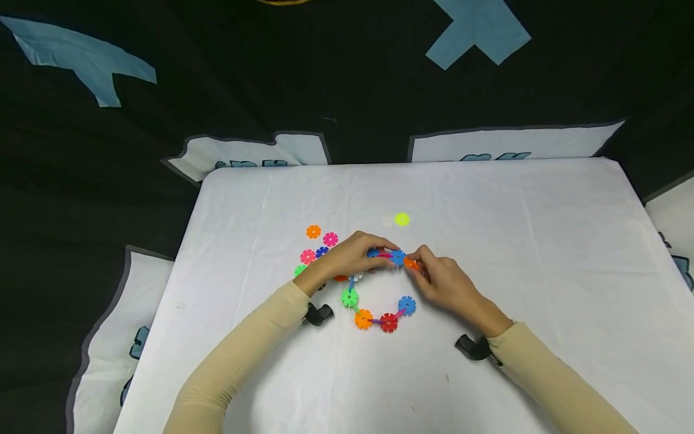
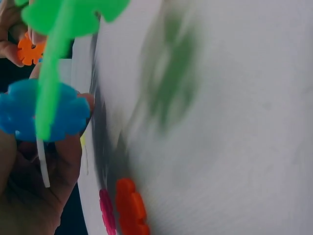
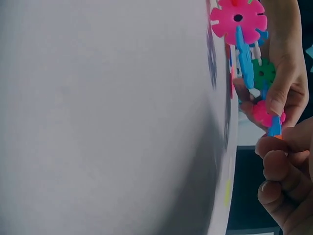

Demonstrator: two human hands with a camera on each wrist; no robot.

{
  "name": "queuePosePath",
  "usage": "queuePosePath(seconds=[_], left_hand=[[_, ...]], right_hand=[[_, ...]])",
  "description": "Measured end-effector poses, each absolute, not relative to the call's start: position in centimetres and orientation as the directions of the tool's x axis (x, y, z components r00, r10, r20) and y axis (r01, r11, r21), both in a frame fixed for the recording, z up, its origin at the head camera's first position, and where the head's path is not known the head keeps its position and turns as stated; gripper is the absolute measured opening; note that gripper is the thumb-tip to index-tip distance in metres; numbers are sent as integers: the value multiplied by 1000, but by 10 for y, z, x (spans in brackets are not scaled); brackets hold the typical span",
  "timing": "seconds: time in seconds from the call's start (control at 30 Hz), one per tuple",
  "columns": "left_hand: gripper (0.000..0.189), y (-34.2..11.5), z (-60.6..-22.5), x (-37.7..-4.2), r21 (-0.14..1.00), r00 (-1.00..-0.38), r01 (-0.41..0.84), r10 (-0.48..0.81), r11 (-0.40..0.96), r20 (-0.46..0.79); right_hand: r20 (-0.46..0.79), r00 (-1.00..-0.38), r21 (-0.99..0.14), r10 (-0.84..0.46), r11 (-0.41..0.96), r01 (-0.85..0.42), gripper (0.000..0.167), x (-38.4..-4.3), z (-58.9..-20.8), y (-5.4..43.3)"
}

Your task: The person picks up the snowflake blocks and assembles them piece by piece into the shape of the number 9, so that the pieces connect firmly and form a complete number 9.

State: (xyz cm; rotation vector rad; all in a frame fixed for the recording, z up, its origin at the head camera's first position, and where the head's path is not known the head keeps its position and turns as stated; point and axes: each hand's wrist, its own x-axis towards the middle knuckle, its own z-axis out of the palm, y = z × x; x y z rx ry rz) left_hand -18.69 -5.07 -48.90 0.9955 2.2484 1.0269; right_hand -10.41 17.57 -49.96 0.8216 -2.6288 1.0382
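A chain of notched plastic snowflake discs, slotted into one another, curves over the table from my left hand (image 1: 355, 252). A green disc (image 1: 349, 297), an orange disc (image 1: 363, 319), a red disc (image 1: 388, 323) and a blue disc (image 1: 407, 305) form its near part. My left thumb and fingers pinch the chain's upper part, close to another blue disc (image 1: 398, 258). In the right wrist view a pink disc (image 3: 269, 113) sits by the left thumb. My right hand (image 1: 447, 280) pinches a small orange disc (image 1: 411, 264) against that blue disc's edge; the fingers partly hide the joint.
Loose discs lie left of the hands, among them an orange one (image 1: 313, 231) and a pink one (image 1: 331, 239). Farther back are a yellow disc (image 1: 402, 219) and a white disc (image 1: 387, 223). A white cloth covers the table (image 1: 515, 241); a dark curtain (image 1: 347, 84) hangs behind.
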Motion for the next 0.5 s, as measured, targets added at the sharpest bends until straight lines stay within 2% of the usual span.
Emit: queuePosePath(seconds=[0.13, 0.5], left_hand=[[37, -50, -488, -186, 777, -624, 440, 776, 450, -96], [38, -49, -484, -187, 778, -623, 464, 780, 424, -54]], right_hand=[[407, -806, -552, -431, 587, -592, 22, -103, -502, 176], [419, -796, -530, -436, 594, -605, 24, -103, -502, 176]])
